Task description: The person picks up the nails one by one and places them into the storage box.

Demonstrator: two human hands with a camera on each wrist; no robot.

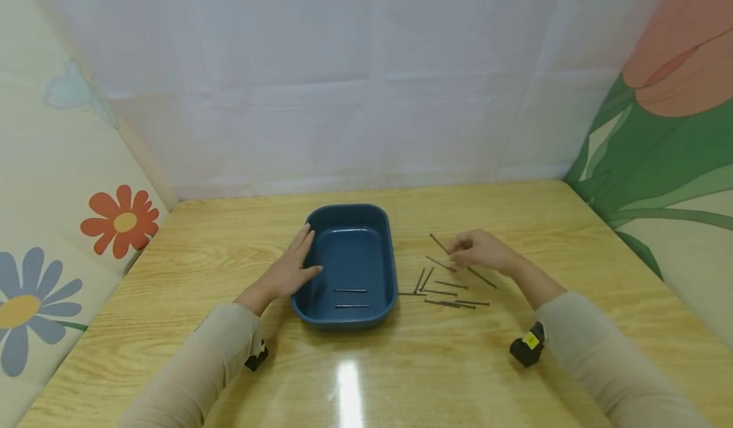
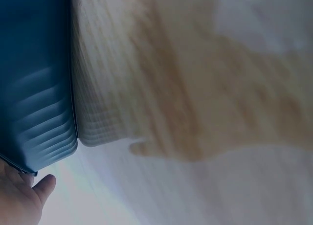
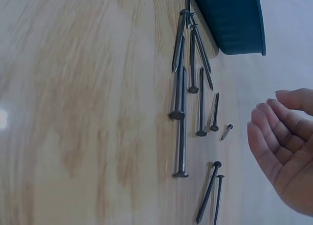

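Observation:
A deep blue plastic basin (image 1: 350,256) sits on the table with two nails (image 1: 350,290) lying across its near end. My left hand (image 1: 286,272) rests on the basin's left rim, fingers straight and thumb over the inside edge; the left wrist view catches its thumb by the rim. To the right of the basin, several dark nails (image 1: 451,284) lie scattered. Over the far part of them hovers my right hand (image 1: 483,250). In the right wrist view, that hand's fingers (image 3: 266,151) curve loosely, thumb apart, with nothing between them.
The wood-grain table (image 1: 412,371) stretches past both arms. A white cloth (image 1: 366,97) hangs behind it, and panels with painted flowers (image 1: 123,221) stand at the left and right. Black wrist devices (image 1: 527,346) are strapped below both sleeves.

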